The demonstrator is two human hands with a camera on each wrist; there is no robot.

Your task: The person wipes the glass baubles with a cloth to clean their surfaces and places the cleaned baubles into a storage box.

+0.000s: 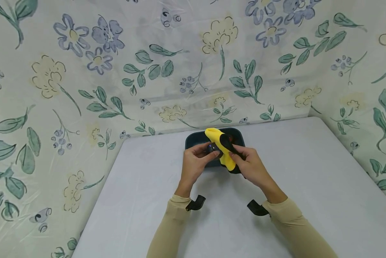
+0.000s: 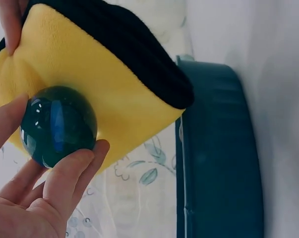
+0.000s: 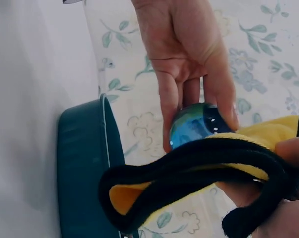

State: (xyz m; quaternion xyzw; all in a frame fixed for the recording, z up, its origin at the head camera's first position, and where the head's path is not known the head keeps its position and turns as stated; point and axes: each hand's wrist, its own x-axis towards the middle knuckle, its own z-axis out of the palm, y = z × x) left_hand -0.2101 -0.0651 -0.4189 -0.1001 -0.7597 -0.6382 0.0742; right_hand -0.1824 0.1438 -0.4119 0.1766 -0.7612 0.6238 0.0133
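Note:
A shiny glass ball [image 2: 59, 126], dark teal with a blue streak, is pinched between the thumb and fingers of my left hand [image 1: 197, 160]. My right hand [image 1: 251, 165] grips a yellow cloth with black edging [image 2: 114, 79]. The cloth hangs folded right beside the ball, and in the left wrist view its yellow side lies behind it; whether they touch is hard to tell. Both hands are held above the near side of a dark teal tub [image 1: 194, 139]. In the right wrist view the cloth's folded black edge [image 3: 189, 153] covers part of the ball.
The tub stands near the back edge of a white-covered table [image 1: 141, 186]. Something small and reddish [image 1: 230, 137] shows inside it, mostly hidden by the cloth. Floral fabric [image 1: 180, 71] hangs behind the table and along its sides. Black curved pieces [image 1: 196, 203] sit at both wrists.

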